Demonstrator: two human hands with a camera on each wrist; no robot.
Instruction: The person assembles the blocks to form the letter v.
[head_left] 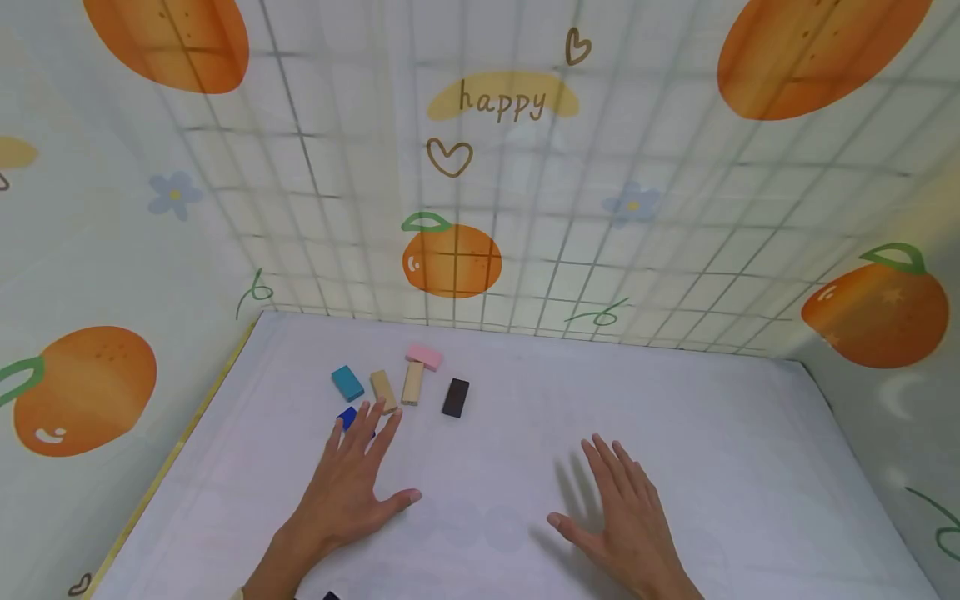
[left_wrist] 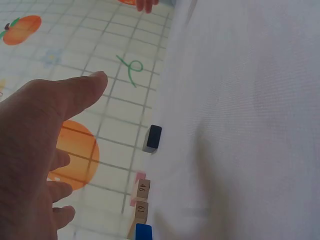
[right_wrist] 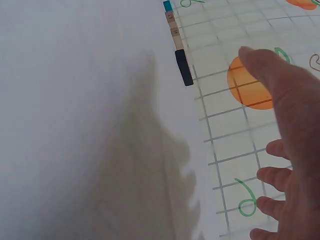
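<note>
My left hand (head_left: 348, 492) hovers over the white surface with fingers spread, holding nothing. Its fingertips partly cover a dark blue block (head_left: 347, 417) in the head view. Just beyond them lie a teal block (head_left: 347, 383), a wooden block (head_left: 383, 392) and a second wooden block (head_left: 412, 383). A pink block (head_left: 425, 357) sits behind the wooden ones, and a black block (head_left: 456, 397) is to their right. Numbers show on the wooden block ends (left_wrist: 143, 189) in the left wrist view. Away to the right, my right hand (head_left: 630, 517) is raised with straight fingers and thumb apart, holding nothing.
A white cloth (head_left: 510, 467) covers the table. Behind it hangs a grid-patterned curtain (head_left: 525, 192) printed with oranges, and similar printed sheets stand at both sides. A yellow strip (head_left: 180, 442) runs along the left edge. A small dark thing (head_left: 332, 596) shows at the bottom edge.
</note>
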